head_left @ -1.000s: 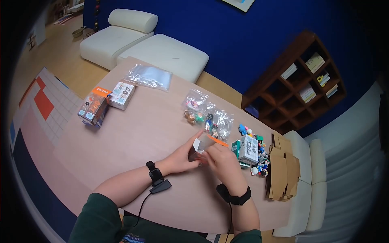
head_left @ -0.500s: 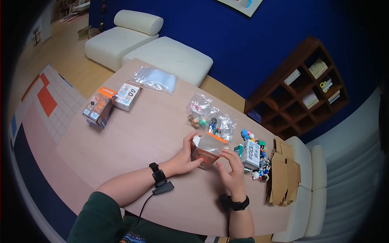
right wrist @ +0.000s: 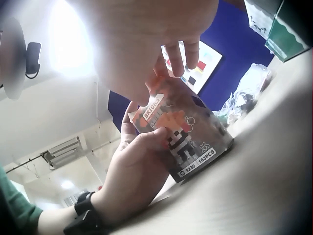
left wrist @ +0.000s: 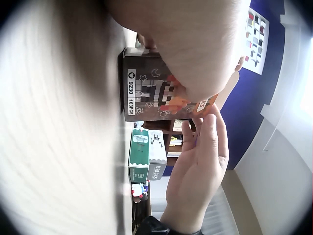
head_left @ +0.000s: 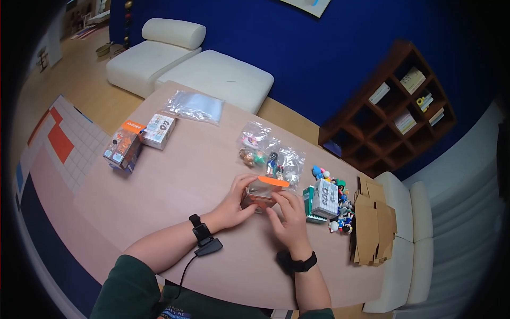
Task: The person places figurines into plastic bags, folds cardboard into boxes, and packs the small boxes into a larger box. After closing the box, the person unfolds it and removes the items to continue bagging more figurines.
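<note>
A toy-brick box stands upright with its top open and an orange flap raised at the far side. Printed on its face are "9230" and "163PCS". My left hand grips the box from the left, thumb on the printed face. At the box's upper right edge is my right hand, its fingers extended and lightly bent, thumb apart from them. In the left wrist view, the right hand's fingers reach the orange top corner. The inside of the box is mostly hidden.
Clear bags with small figures lie beyond the box. To the right are a green box, a grey box, loose figures and flattened cardboard. Two boxes, one orange-topped, one white, and a flat plastic bag sit at left.
My right hand drew back from the box opening, fingers spreading, then came to its right edge again. The box, still in my left hand, has turned and shifted slightly left.
</note>
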The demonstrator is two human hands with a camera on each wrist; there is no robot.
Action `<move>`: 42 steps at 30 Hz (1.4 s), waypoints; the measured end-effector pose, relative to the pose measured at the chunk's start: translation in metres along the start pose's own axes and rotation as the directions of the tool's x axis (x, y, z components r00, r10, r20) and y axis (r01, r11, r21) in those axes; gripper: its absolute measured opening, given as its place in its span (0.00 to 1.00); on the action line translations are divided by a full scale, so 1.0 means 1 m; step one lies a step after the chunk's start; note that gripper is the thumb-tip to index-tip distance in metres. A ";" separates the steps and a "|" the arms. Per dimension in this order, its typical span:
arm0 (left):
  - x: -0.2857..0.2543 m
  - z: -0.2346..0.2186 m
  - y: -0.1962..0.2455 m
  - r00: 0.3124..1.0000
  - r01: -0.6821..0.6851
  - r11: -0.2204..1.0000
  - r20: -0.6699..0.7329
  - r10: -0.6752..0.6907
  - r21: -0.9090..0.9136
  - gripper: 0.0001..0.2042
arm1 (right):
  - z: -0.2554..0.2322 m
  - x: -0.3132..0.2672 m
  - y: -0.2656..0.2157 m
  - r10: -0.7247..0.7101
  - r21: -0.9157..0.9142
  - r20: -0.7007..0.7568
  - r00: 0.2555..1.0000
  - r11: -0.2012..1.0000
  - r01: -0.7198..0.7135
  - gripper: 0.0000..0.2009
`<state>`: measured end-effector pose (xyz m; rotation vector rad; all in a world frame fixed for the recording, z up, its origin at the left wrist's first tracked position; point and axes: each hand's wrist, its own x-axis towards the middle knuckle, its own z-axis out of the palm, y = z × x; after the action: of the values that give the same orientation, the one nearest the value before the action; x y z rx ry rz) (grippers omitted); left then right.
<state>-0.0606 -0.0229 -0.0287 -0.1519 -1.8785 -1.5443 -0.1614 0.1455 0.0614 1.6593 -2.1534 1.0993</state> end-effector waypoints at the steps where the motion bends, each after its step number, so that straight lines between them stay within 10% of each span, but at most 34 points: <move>1: 0.000 0.000 -0.001 1.000 -0.005 1.000 0.001 0.005 0.005 0.43 | -0.001 0.003 -0.001 -0.022 -0.025 0.018 1.000 0.999 0.023 0.19; 12: -0.005 0.004 0.000 0.991 0.083 0.989 -0.092 -0.094 -0.121 0.36 | 0.012 0.008 -0.002 0.100 -0.012 0.064 0.993 0.995 -0.099 0.17; 14: 0.004 -0.005 0.017 0.997 0.061 0.991 0.048 -0.067 0.118 0.31 | 0.018 0.000 0.001 0.292 0.322 -0.111 0.950 0.915 -0.243 0.19; 20: 0.004 -0.003 0.014 1.000 0.016 0.985 -0.015 -0.014 0.173 0.27 | 0.014 -0.001 0.007 0.488 0.576 0.045 0.872 0.700 -0.422 0.16; 27: 0.004 -0.011 0.017 0.999 -0.006 0.959 -0.030 0.015 0.284 0.26 | 0.025 0.000 0.008 0.316 0.402 -0.139 0.939 0.884 -0.238 0.10; 34: 0.000 -0.002 0.004 0.992 -0.057 0.997 -0.119 0.050 -0.057 0.27 | 0.019 -0.004 0.014 0.382 0.470 0.011 0.924 0.814 -0.342 0.08; 42: -0.001 -0.009 0.010 0.991 -0.009 0.974 0.132 -0.022 0.228 0.27 | 0.022 -0.005 -0.004 0.280 0.317 -0.056 0.958 0.915 -0.249 0.10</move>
<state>-0.0507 -0.0278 -0.0203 -0.1482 -2.1480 -1.3382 -0.1506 0.1346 0.0447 1.4084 -2.2817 1.6337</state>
